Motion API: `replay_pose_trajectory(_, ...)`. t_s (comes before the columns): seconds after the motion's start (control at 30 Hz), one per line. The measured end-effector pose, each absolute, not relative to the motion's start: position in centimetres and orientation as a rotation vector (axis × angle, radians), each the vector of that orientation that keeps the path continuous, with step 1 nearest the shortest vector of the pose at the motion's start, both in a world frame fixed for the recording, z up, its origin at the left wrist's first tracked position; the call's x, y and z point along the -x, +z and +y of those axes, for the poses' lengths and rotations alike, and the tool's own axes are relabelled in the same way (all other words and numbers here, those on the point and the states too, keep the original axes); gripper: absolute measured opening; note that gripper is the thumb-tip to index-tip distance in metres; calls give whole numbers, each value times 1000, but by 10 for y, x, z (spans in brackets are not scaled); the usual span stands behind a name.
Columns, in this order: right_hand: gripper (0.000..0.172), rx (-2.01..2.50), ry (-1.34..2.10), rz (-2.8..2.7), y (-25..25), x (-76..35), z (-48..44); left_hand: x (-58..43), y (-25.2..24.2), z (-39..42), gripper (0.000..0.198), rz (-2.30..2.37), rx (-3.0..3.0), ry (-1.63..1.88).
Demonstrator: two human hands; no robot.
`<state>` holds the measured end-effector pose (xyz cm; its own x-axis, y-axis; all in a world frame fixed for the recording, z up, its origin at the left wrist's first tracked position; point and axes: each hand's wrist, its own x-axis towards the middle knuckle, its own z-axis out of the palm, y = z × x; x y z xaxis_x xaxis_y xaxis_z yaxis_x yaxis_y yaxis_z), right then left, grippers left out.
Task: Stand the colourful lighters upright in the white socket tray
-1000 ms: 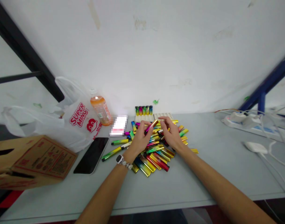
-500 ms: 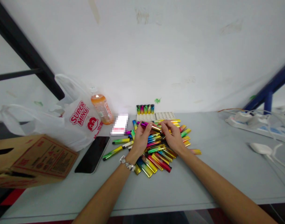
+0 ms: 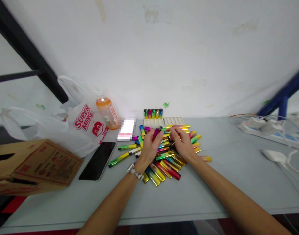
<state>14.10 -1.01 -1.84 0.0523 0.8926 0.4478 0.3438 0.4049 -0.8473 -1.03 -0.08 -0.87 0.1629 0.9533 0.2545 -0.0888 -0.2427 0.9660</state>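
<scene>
A purple metallic lighter (image 3: 156, 133) stands tilted up in my left hand (image 3: 149, 148), its fingers closed around it. My right hand (image 3: 182, 142) is just to the right, thumb and fingertips pinched together; a dark bit shows below them, but I cannot make out whether they hold it. Under and around both hands spreads a loose pile of shiny lighters (image 3: 153, 176) in gold, green, red and blue. Behind the hands, several lighters (image 3: 153, 113) stand upright in a row in a white holed tray (image 3: 153, 123). A second holed tray (image 3: 174, 120) lies beside it.
On the left are a cardboard box (image 3: 46, 166), a white plastic bag (image 3: 73, 130), an orange drink bottle (image 3: 107, 112) and a black phone (image 3: 98, 161). A bright blurred-out rectangle (image 3: 126, 129) lies near the wall. To the right sit a power strip (image 3: 274, 132) and a white charger (image 3: 274, 156).
The purple lighter has turned from lying across between both hands to pointing upward in my left hand. My right hand has come off it and stays nearly in place.
</scene>
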Motion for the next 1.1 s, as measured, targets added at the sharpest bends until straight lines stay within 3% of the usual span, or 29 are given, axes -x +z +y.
replay_pose_trajectory(0.2,36,1141,612,-1536,-20,-140,-10,12,-7,-3,52,1217,-1596,1261)
replay_pose_trajectory(0.43,38,1174,596,-1550,-20,-140,-11,10,-5,0,40,1350,-1648,1206)
replay_pose_trajectory(0.83,39,1160,579,-1565,-21,-141,-9,9,-2,-8,49,1207,-1606,1262)
replay_pose_trajectory(1.1,40,1168,606,-1568,-21,-141,-10,8,-5,-1,37,1395,-1657,1205)
